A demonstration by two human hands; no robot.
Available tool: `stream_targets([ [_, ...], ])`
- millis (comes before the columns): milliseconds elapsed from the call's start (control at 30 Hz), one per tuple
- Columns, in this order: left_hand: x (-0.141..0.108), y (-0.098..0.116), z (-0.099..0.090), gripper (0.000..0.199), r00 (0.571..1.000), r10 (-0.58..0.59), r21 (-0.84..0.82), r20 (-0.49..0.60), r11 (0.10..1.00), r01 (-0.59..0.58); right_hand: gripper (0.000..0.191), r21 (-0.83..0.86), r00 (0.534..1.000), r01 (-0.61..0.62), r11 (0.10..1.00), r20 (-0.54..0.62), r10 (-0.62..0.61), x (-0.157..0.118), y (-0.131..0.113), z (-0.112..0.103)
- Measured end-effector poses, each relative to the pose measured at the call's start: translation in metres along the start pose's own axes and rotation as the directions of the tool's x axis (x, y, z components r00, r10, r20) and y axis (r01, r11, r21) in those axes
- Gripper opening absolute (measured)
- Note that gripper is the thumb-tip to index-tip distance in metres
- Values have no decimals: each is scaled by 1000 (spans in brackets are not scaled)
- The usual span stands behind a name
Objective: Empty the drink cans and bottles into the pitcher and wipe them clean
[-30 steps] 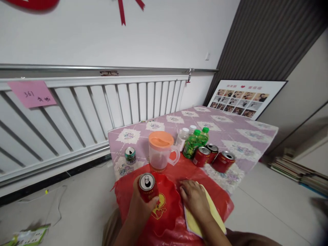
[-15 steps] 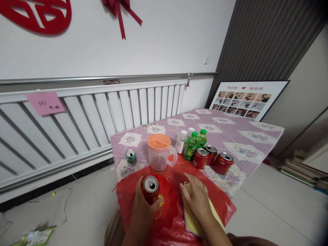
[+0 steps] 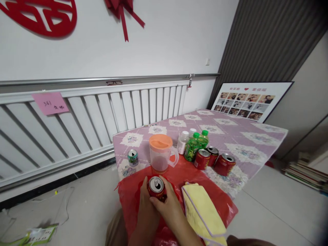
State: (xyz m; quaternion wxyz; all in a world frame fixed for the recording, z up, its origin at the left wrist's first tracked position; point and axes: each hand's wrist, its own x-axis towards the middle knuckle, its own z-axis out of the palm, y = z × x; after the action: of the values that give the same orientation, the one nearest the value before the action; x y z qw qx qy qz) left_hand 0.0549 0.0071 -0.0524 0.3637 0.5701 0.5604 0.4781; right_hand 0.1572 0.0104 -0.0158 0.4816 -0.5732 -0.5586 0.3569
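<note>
An opened red drink can (image 3: pixel 156 188) stands upright between my two hands over the red plastic bag (image 3: pixel 179 177). My left hand (image 3: pixel 146 201) is wrapped round its left side. On the right side, my right hand (image 3: pixel 169 201) curls its fingers and thumb about the same can. A folded yellow cloth (image 3: pixel 202 212) with a purple edge lies on the bag to the right of my right hand. Just beyond the can is a clear plastic pitcher (image 3: pixel 159 159) with an orange lid and some amber liquid at the bottom.
A small teal can (image 3: pixel 133 158) stands left of the pitcher. To its right are green-capped bottles (image 3: pixel 191 148), white-capped bottles (image 3: pixel 182 141) and several red cans (image 3: pixel 224 164). A flowered tablecloth (image 3: pixel 241 133) covers the table. Behind it runs a white radiator (image 3: pixel 128 109).
My right hand has left the yellow cloth and moved left onto the red can, joining my left hand. The cloth now lies uncovered.
</note>
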Motion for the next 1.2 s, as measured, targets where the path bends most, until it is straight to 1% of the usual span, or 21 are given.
stream_targets([
  [67, -2, 4, -1, 84, 1000, 0, 35, -28, 999, 1, 71, -7, 1000, 19, 1000, -6, -19, 5, 4, 0],
  [100, -3, 5, -1, 82, 1000, 13, 38, -23, 999, -12, 70, -18, 1000, 26, 1000, -7, -26, 7, 5, 0],
  [200, -4, 2, -4, 80, 998, 40, -35, 41, 999, -38, 73, -35, 999, 36, 999, 17, -36, 13, 7, -4],
  [233, -5, 0, -5, 78, 998, 40, -63, 46, 997, -37, 73, -30, 998, 43, 999, 41, -42, 15, 7, -5],
  [300, -4, -5, -7, 73, 999, 36, -99, 20, 995, -34, 72, -12, 993, 65, 998, 94, -64, 17, 5, -8],
  [433, -1, -10, -14, 65, 998, 51, -91, -20, 994, -53, 70, 26, 975, 68, 997, 208, -72, 19, 1, -14],
  [533, 4, -10, -21, 70, 998, 54, -59, -22, 997, -56, 70, 35, 964, 56, 998, 258, -63, 21, -2, -17],
  [600, 8, -8, -27, 76, 997, 81, -29, -16, 996, -81, 70, 36, 957, 47, 998, 285, -55, 22, -2, -19],
  [667, 13, -7, -33, 81, 994, 111, 5, 27, 994, -111, 71, 31, 949, 37, 999, 311, -45, 23, -2, -21],
  [800, 24, -4, -35, 89, 978, 117, 59, 171, 990, -129, 77, -2, 945, 53, 999, 325, -49, 25, -1, -26],
  [900, 31, 0, -29, 90, 974, 115, 57, 193, 990, -128, 79, -48, 943, 85, 995, 328, -65, 25, 0, -34],
  [967, 32, 3, -25, 91, 977, 76, 38, 198, 996, -85, 71, -57, 953, 113, 992, 290, -92, 27, 2, -41],
  [1000, 33, 5, -23, 90, 980, 49, 25, 194, 998, -55, 62, -48, 966, 124, 991, 236, -109, 29, 3, -46],
  [1067, 32, 7, -21, 86, 984, 4, 7, 180, 1000, -6, 42, -22, 989, 133, 991, 72, -131, 39, 7, -56],
  [1100, 32, 8, -20, 83, 985, -4, 3, 174, 1000, 3, 37, -11, 992, 127, 992, -22, -127, 45, 10, -61],
  [1133, 32, 9, -20, 80, 985, -2, 3, 171, 1000, 2, 39, -5, 988, 120, 993, -99, -119, 53, 12, -67],
  [1200, 32, 8, -19, 76, 986, 15, 5, 166, 1000, -16, 46, 9, 974, 106, 994, -203, -102, 71, 17, -76],
])
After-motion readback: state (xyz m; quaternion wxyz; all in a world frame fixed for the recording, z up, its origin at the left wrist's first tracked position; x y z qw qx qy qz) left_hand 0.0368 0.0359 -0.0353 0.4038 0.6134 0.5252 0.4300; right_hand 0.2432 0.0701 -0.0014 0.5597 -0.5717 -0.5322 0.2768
